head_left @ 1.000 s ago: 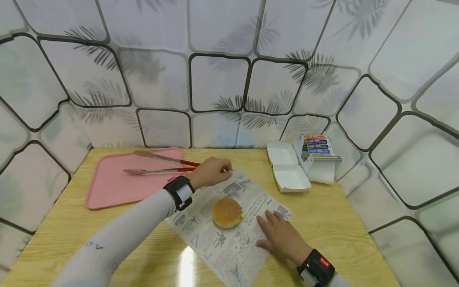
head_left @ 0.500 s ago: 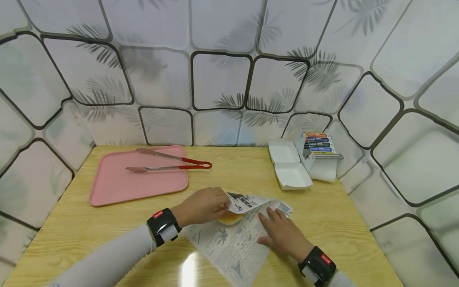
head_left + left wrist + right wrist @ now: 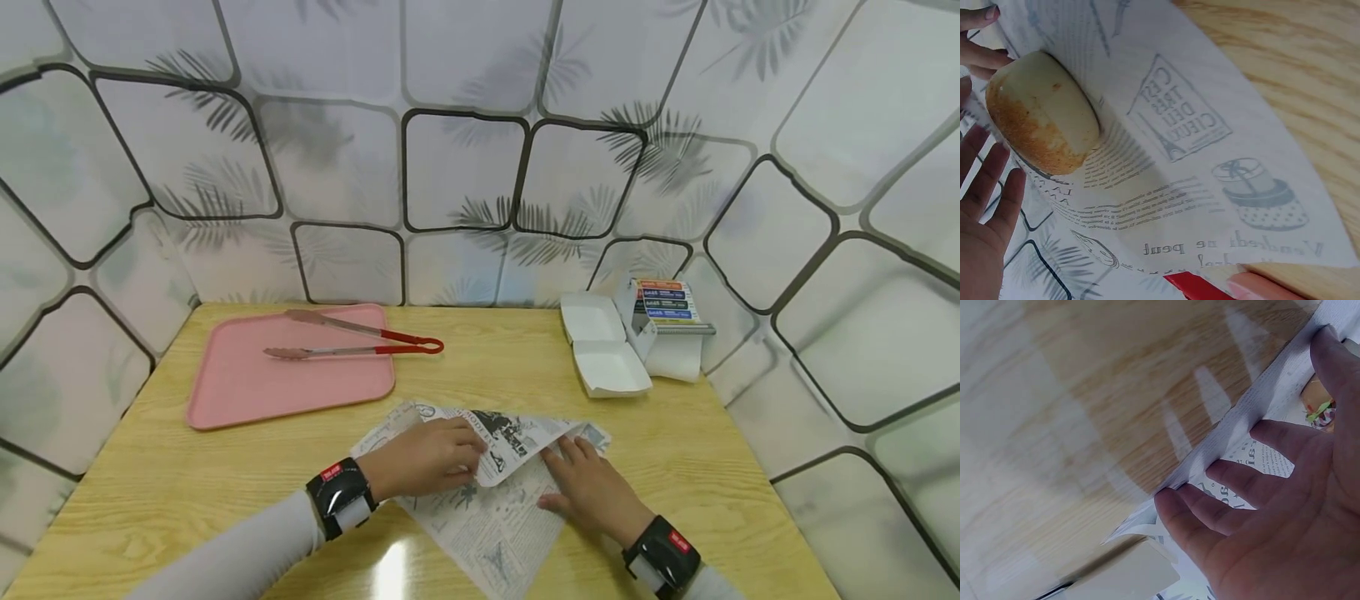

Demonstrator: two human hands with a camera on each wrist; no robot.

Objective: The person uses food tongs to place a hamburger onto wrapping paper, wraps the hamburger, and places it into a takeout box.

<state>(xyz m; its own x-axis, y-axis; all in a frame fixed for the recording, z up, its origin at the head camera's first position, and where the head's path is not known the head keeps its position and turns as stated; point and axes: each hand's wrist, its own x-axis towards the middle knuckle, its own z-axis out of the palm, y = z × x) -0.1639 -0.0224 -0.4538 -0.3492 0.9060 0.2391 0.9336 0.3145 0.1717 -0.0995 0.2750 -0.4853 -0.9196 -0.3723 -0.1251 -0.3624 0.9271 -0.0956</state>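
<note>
One hamburger (image 3: 1041,115) lies on a sheet of newsprint-patterned wrapping paper (image 3: 487,533), which is spread between the left and right edges of the wood-grain table (image 3: 112,500), well forward of its far edge. Part of the sheet is folded over as a flap (image 3: 517,433) that hides the hamburger in the head view; the left wrist view shows its browned bun, and the right wrist view a little green and red filling. The left hand (image 3: 427,457) lies over the flap with its fingers bent down near the tip; whether they pinch the paper I cannot tell. The right hand (image 3: 592,487) has its fingers spread and fairly straight, fingertips touching the paper beside its right corner. Toward the table's far left corner is a pink tray (image 3: 247,383), and splayed tongs (image 3: 405,337) lie across it, their red handles reaching past the tray's right edge. Near the table's far right corner, a white hinged takeaway box (image 3: 611,367) lies open just beside a dispenser (image 3: 663,304) with coloured label strips.
</note>
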